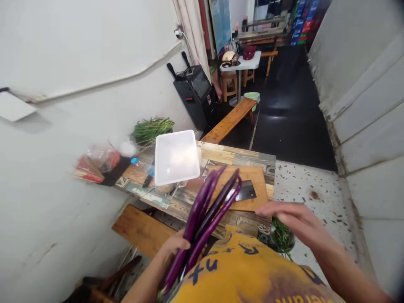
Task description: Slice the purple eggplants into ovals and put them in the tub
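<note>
My left hand (177, 244) is wrapped round several long purple eggplants (197, 210), holding them in front of my body with their far ends over the table. My right hand (295, 213) holds nothing; its fingers are stretched out by the near right corner of a wooden cutting board (257, 179). Whether its fingertips touch the board I cannot tell. A dark cleaver blade (248, 191) lies flat on the board, partly hidden behind the eggplants. To the left of the board is a white plastic tub (157, 164), tilted, with something pale beneath it.
The wood-patterned table (158, 198) also bears a bundle of green stalks (151, 129), a blue-capped bottle (139, 163) and red-and-clear plastic bags (99, 158). Wooden benches (229, 122) stand at its far and near sides. More greens (282, 237) sit low beside the right table edge.
</note>
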`<state>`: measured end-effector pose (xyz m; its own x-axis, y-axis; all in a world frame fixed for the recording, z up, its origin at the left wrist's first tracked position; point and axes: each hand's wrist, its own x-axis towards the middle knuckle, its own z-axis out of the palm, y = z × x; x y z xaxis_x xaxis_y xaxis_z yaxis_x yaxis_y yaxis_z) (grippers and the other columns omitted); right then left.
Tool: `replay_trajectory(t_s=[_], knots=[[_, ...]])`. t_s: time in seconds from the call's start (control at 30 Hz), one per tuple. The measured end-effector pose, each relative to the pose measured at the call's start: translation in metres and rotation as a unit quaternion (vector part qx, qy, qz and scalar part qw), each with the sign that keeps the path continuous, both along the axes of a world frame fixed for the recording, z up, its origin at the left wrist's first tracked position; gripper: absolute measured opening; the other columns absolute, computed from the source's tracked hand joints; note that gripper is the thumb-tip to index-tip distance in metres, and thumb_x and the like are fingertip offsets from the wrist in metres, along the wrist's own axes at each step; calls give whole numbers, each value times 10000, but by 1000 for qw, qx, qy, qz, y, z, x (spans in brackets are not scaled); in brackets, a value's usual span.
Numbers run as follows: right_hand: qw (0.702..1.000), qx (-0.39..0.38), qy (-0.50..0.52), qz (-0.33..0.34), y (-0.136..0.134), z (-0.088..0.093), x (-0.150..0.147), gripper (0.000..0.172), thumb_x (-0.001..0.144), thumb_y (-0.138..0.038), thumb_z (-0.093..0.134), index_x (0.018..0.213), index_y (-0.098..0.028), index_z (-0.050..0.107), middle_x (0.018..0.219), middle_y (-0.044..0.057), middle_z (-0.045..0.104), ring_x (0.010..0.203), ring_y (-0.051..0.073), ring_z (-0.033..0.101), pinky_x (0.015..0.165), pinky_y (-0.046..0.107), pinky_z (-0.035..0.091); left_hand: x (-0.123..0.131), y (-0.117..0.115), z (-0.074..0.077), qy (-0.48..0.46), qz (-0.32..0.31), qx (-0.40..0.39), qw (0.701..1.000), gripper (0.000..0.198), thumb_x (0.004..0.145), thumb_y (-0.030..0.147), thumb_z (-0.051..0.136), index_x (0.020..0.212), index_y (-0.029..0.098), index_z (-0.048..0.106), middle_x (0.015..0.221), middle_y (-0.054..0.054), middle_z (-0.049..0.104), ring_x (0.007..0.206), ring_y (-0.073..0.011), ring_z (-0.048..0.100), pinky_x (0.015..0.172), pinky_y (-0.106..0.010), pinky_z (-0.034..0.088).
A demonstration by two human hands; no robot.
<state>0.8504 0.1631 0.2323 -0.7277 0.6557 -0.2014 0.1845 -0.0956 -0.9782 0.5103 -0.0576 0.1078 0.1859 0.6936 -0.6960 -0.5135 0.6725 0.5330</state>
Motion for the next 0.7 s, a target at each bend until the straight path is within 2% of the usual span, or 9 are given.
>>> replay_trajectory(t_s=[0.1, 0.17, 0.23, 0.27, 0.33, 0.43, 0.53, 0.6, 0.7], knots=[[982, -138, -101, -81, 6, -87, -16, 375, 700, -503, 688, 852, -163, 730, 937, 108, 722, 911, 239, 655, 887, 372, 500, 9, 33, -12, -59, -64, 3, 996, 627, 433, 255, 761, 1036, 102, 680, 678, -109, 680, 670, -279, 668, 586, -352, 551], [953, -257, -136, -83, -8, -145, -19, 309, 681, -424, 714, 805, -142, 711, 861, 102, 724, 797, 198, 656, 766, 309, 515, 1, 47, -20, -61, -80, 23, 995, 647, 477, 251, 755, 1095, 91, 649, 707, -112, 682, 676, -264, 667, 601, -343, 552], [932, -330, -137, -61, -27, -185, -19, 197, 725, -331, 695, 796, -147, 701, 853, 78, 724, 718, 144, 642, 676, 239, 495, -16, 57, -25, -33, -82, 53, 995, 675, 508, 256, 760, 1148, 96, 614, 756, -112, 686, 674, -253, 660, 613, -350, 551], [924, -351, -142, -55, -36, -197, -20, 146, 756, -290, 672, 781, -148, 697, 837, 68, 722, 686, 123, 632, 641, 212, 481, -27, 62, -28, -14, -82, 64, 994, 696, 521, 256, 763, 1178, 104, 592, 788, -112, 687, 681, -251, 658, 626, -362, 550], [914, -370, -159, -54, -48, -208, -28, 122, 802, -222, 627, 734, -139, 686, 780, 58, 713, 637, 98, 613, 586, 170, 456, -51, 74, -32, 41, -82, 69, 993, 747, 538, 238, 764, 1243, 136, 538, 866, -105, 685, 703, -245, 653, 656, -386, 547], [890, -415, -177, -71, -50, -206, -54, 166, 836, -166, 589, 700, -109, 666, 706, 73, 685, 589, 104, 596, 517, 151, 432, -87, 93, -42, 152, -67, 57, 984, 772, 545, 192, 741, 1277, 194, 493, 974, -87, 670, 736, -223, 640, 680, -367, 535], [866, -463, -167, -91, -42, -204, -90, 176, 873, -164, 554, 754, -78, 651, 695, 93, 670, 570, 117, 592, 505, 162, 444, -116, 110, -58, 273, -62, 85, 956, 681, 547, 203, 724, 1201, 185, 535, 983, -76, 662, 779, -217, 623, 713, -327, 511], [855, -486, -153, -101, -35, -205, -116, 195, 901, -218, 540, 816, -73, 639, 724, 95, 673, 598, 124, 608, 536, 176, 477, -129, 119, -70, 373, -83, 116, 917, 652, 541, 206, 720, 1170, 167, 554, 971, -71, 663, 828, -229, 616, 774, -325, 494], [832, -522, -140, -128, -25, -212, -155, 293, 912, -366, 546, 855, -85, 608, 741, 90, 673, 638, 137, 636, 585, 215, 530, -139, 129, -87, 543, -151, 126, 817, 689, 551, 191, 704, 1223, 168, 552, 1008, -73, 658, 906, -255, 608, 877, -345, 454]])
